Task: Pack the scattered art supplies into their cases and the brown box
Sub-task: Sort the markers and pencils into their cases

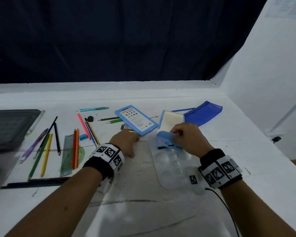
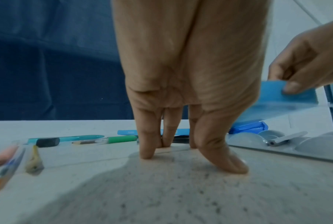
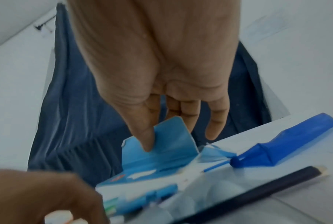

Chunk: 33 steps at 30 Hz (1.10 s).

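Both forearms are showing bare, no sleeves. Behind the fingers of the left hand [image 1: 125,142], a black wristband [image 1: 99,167] is carrying white blocks with black square markers. The right hand [image 1: 186,139] is wearing a matching band [image 1: 220,170], a thin black cable [image 1: 225,207] trailing from it.

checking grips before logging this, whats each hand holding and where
Right hand pinches the light blue carton by its end flap. Left hand holds nothing; its fingertips press the table.
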{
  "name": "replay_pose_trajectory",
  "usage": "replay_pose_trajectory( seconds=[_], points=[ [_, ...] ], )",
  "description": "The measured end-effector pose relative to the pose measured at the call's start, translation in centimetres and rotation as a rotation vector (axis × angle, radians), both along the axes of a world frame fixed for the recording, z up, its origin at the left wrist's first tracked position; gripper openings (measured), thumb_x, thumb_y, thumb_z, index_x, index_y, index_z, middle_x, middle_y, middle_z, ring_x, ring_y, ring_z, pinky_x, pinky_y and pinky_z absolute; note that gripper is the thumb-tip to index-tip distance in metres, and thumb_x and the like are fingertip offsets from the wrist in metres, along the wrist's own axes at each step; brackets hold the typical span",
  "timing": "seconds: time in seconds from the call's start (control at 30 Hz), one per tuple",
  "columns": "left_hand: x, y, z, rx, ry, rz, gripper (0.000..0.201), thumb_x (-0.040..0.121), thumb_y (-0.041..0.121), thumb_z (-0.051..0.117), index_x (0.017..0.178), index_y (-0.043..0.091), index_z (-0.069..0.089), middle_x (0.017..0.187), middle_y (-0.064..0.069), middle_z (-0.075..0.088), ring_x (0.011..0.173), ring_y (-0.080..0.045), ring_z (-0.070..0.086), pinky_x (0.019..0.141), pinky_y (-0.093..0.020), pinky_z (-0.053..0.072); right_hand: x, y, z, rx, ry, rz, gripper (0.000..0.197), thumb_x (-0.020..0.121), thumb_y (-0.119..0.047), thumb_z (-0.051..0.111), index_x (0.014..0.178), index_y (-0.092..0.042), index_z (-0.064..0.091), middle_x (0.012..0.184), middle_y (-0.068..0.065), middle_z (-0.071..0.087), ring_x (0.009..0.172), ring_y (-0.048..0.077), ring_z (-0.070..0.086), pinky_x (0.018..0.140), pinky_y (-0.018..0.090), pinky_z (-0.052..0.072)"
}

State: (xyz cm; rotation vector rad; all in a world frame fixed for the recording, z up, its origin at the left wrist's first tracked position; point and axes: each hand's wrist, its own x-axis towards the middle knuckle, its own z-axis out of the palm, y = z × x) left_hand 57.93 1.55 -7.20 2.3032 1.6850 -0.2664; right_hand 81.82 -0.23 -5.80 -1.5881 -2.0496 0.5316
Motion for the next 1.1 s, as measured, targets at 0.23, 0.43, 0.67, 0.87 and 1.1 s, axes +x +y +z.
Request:
replay_pose_trajectory(
  seconds=[0.23, 0.43, 0.67, 0.87, 1.1],
  points=[
    [-0.8, -1.1, -0.2, 0.000, -0.029, -0.008, 0.061, 0.086, 0.029, 0.071, 0.140, 0.021, 0.044, 0.143, -0.003, 0.047, 0.129, -0.022, 0.044, 0.104, -0.034, 0.038, -2.8, -6.7, 1.3, 0.099, 0.346, -0.170, 0.023, 0.083, -0.004, 0.064, 0.074, -0.026, 0.066, 0.070, -0.012, 0.065, 0.065, 0.000, 0.055, 0.056, 0.010, 0.041],
    [-4.3, -3.4, 1.7, -0.105, -0.413, 0.110, 0.026, 0.094, 0.026, 0.060, 0.118, 0.017, 0.067, 0.120, -0.006, 0.068, 0.105, -0.019, 0.064, 0.090, -0.029, 0.050, -7.5, -10.7, -0.2, 0.044, 0.326, -0.092, 0.009, 0.084, -0.009, 0.065, 0.079, -0.014, 0.071, 0.072, -0.011, 0.065, 0.066, -0.001, 0.056, 0.059, 0.010, 0.041],
    [-8.6, -11.4, 2.4, -0.436, -0.807, 0.320, 0.053, 0.094, 0.048, 0.055, 0.103, -0.003, 0.068, 0.093, -0.021, 0.072, 0.083, -0.038, 0.070, 0.077, -0.047, 0.060, -13.8, -15.5, -2.7, -0.058, 0.282, 0.057, 0.008, 0.086, -0.010, 0.065, 0.084, -0.004, 0.070, 0.074, 0.004, 0.066, 0.062, 0.008, 0.051, 0.059, 0.019, 0.040],
    [-12.3, -15.1, 1.4, -0.419, -0.651, 0.282, 0.022, 0.091, 0.023, 0.067, 0.102, 0.005, 0.072, 0.088, -0.008, 0.068, 0.075, -0.021, 0.063, 0.059, -0.029, 0.055, -17.3, -20.4, -3.9, -0.189, 0.251, 0.216, 0.018, 0.089, -0.017, 0.064, 0.099, -0.005, 0.073, 0.094, 0.007, 0.073, 0.083, 0.014, 0.065, 0.075, 0.028, 0.054],
    [-16.4, -17.7, 1.7, -0.364, -0.453, 0.133, 0.031, 0.089, 0.002, 0.060, 0.114, 0.014, 0.073, 0.089, -0.001, 0.076, 0.078, -0.022, 0.070, 0.067, -0.034, 0.058, -14.2, -21.2, -2.3, -0.129, 0.096, 0.155, 0.017, 0.089, -0.024, 0.068, 0.105, -0.022, 0.073, 0.100, -0.010, 0.067, 0.086, 0.003, 0.059, 0.077, 0.014, 0.045]
  ],
)
